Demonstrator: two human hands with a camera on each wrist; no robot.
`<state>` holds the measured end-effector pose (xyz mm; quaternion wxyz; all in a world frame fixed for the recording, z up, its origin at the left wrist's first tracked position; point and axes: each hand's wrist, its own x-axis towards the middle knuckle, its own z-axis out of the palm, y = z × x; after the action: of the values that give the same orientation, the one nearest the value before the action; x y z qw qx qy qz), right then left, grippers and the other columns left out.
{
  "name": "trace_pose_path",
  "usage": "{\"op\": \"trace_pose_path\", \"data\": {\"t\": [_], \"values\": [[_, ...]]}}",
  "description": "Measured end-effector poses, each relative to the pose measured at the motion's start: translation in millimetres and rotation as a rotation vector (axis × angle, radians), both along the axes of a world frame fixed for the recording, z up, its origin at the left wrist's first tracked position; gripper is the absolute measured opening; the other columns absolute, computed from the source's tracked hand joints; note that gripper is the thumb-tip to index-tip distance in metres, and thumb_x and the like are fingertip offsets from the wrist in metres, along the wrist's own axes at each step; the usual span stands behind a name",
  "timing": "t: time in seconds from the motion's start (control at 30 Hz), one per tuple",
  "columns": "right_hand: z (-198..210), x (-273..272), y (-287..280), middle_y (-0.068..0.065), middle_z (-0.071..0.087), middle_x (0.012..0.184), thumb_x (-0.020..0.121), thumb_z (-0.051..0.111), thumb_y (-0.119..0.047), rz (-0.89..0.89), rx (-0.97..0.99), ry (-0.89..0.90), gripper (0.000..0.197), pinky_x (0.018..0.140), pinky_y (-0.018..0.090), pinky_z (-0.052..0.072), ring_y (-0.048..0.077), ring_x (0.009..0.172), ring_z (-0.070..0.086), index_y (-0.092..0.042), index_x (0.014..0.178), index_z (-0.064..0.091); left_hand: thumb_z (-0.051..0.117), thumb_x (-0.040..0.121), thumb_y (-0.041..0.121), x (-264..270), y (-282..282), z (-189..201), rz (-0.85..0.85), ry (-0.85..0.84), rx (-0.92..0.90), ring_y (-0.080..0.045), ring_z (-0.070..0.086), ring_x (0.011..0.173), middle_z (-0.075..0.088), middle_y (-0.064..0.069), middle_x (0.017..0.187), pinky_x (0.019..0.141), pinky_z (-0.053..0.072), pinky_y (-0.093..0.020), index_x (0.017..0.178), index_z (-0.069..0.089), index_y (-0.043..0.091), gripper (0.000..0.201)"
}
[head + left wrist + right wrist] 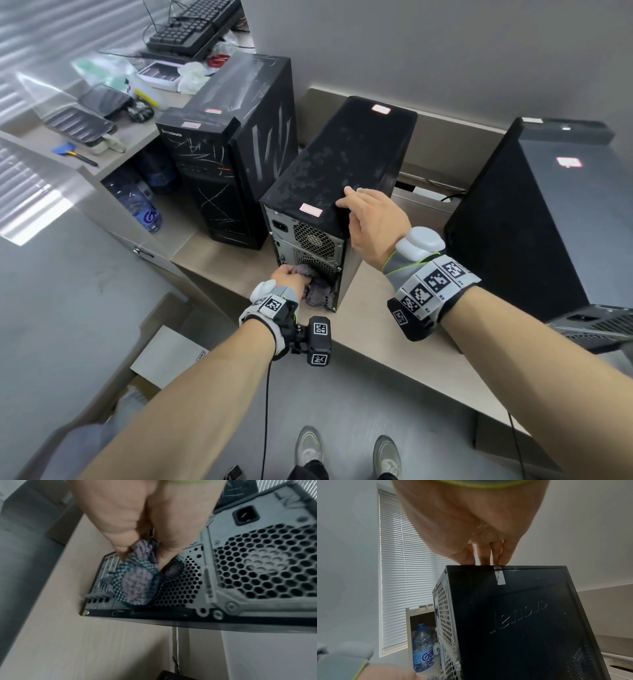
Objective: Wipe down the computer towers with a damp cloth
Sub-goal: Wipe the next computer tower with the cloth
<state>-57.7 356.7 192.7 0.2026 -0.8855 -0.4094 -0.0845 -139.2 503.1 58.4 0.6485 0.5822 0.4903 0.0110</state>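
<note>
Head view showed three black towers on the desk, and I took the middle tower as my landmark. It stood upright with its metal rear panel toward me and a dusty, blotched top bearing two pale stickers.

My left hand held the cloth bunched against the lower part of that rear panel, below the fan grille. In the left wrist view my fingers were curled around the purplish, mesh-patterned cloth, pinching it so that it hung over the perforated vents beside the expansion slots. So that grip was clenched on the cloth.

My right hand rested on the top rear corner of the tower, fingers reaching forward over the edge. From the right wrist the fingertips pressed straight down on the top edge, above the side panel with the raised Lenovo lettering; the grip there was released, only steadying, not wrapped around anything.

Left of the tower stood a scratched tower, facing front. Right of it stood the third tower. Further left, a low cabinet held water bottles, and behind them lay keyboards.
</note>
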Motion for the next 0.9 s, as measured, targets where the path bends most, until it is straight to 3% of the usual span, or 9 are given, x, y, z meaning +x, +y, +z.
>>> {"op": "trace_pose_path", "data": {"t": [0.17,0.33,0.4,0.47,0.57,0.63,0.7,0.77,0.9], "values": [[1.7,-1.2,0.9,0.019,0.059,0.129,0.083,0.051,0.007,0.012,-0.003,0.006,0.037,0.106,0.031,0.033,0.035,0.121,0.054,-0.001,0.116,0.065,0.042,0.088,-0.011,4.1,23.6,16.0,-0.076,-0.024,-0.194,-0.02,0.053,0.042,0.054,-0.008,0.054,0.05,0.045,-0.021,0.056,0.059,0.01,0.042],[4.1,-1.7,-0.6,0.014,0.052,0.139,0.089,0.045,0.002,-0.013,-0.031,0.048,0.039,0.11,0.025,0.024,0.031,0.131,0.044,-0.005,0.125,0.06,0.064,0.072,0.033,2.6,56.0,-11.2,0.107,0.11,0.192,-0.031,0.066,0.077,0.065,-0.013,0.073,0.079,0.057,-0.042,0.069,0.056,0.015,0.019],[4.0,-2.2,-0.8,0.012,0.05,0.141,0.09,0.044,0.001,-0.009,-0.041,0.051,0.04,0.11,0.024,0.023,0.029,0.132,0.043,-0.006,0.126,0.059,0.059,0.078,0.027,4.5,50.6,2.8,0.11,0.094,0.227,-0.033,0.066,0.08,0.067,-0.017,0.082,0.082,0.056,-0.041,0.079,0.058,0.014,0.013],[2.7,-2.8,0.3,0.013,0.051,0.14,0.09,0.045,0.002,-0.008,-0.029,0.048,0.039,0.11,0.024,0.023,0.03,0.131,0.044,-0.006,0.125,0.06,0.053,0.089,0.009,8.1,27.1,27.7,0.087,0.037,0.227,-0.025,0.056,0.074,0.056,-0.011,0.076,0.071,0.048,-0.019,0.076,0.05,0.01,0.014],[0.9,-2.0,1.1,0.015,0.054,0.136,0.088,0.047,0.003,-0.006,-0.017,0.037,0.038,0.108,0.025,0.026,0.031,0.128,0.048,-0.004,0.122,0.062,0.056,0.084,-0.002,8.8,3.3,31.1,0.001,0.006,0.258,-0.02,0.042,0.065,0.038,-0.002,0.06,0.059,0.035,-0.025,0.06,0.035,0.014,0.035],[0.4,-2.2,1.0,0.016,0.057,0.133,0.086,0.048,0.005,-0.01,-0.018,0.037,0.037,0.107,0.027,0.028,0.033,0.125,0.051,-0.003,0.118,0.064,0.067,0.071,0.007,3.1,0.1,28.6,-0.067,-0.007,0.232,-0.021,0.044,0.06,0.042,-0.005,0.058,0.059,0.039,-0.032,0.058,0.04,0.013,0.031],[1.9,-3.5,0.5,0.017,0.059,0.13,0.084,0.05,0.006,-0.005,-0.006,0.024,0.036,0.105,0.029,0.032,0.035,0.122,0.053,-0.002,0.115,0.065,0.07,0.064,0.014,-1.9,9.0,37.3,-0.057,-0.021,0.277,-0.023,0.055,0.069,0.057,-0.008,0.069,0.065,0.048,-0.037,0.067,0.057,0.011,0.014],[4.6,-4.3,-0.9,0.016,0.056,0.134,0.087,0.048,0.005,-0.008,-0.02,0.021,0.037,0.107,0.028,0.03,0.033,0.126,0.05,-0.003,0.119,0.063,0.066,0.079,0.011,0.2,28.2,40.8,-0.001,0.014,0.354,-0.024,0.058,0.083,0.062,-0.008,0.086,0.071,0.046,-0.03,0.094,0.067,0.009,0.016],[5.9,-4.2,-1.0,0.01,0.05,0.141,0.091,0.043,0.001,-0.022,-0.035,0.042,0.039,0.109,0.022,0.023,0.027,0.133,0.042,-0.007,0.127,0.059,0.056,0.089,0.008,6.4,38.9,46.3,0.01,0.055,0.347,-0.032,0.062,0.099,0.067,-0.017,0.108,0.084,0.048,-0.03,0.114,0.065,0.002,0.027]]}}
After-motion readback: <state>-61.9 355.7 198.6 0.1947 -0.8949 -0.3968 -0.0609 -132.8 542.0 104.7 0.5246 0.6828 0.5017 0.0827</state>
